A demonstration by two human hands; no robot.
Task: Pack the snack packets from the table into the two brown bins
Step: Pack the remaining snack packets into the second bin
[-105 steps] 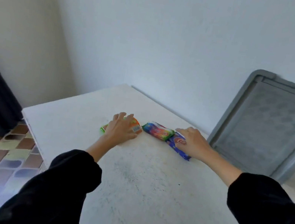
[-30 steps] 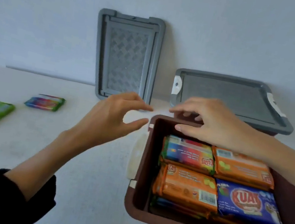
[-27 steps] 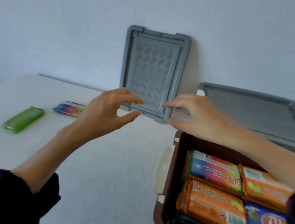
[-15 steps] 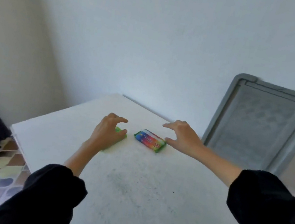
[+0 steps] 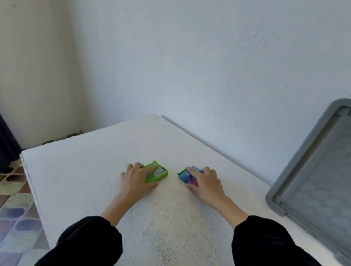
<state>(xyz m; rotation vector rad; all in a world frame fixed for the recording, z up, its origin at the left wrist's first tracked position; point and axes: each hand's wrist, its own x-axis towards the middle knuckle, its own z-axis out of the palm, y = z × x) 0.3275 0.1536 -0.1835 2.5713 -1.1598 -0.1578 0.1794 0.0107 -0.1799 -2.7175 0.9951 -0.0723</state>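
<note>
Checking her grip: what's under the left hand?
The left hand lies on a green packet on the white table; its barcoded end shows, the rest is covered.

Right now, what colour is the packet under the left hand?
Bright green packet, seen in the head view.

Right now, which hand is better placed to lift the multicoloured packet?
Right. The right hand already lies on the multicoloured foil snack packet; the left hand is busy on the green snack packet.

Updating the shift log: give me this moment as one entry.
left hand on green packet | right hand on multicolour packet | both on table | bins unseen
</note>
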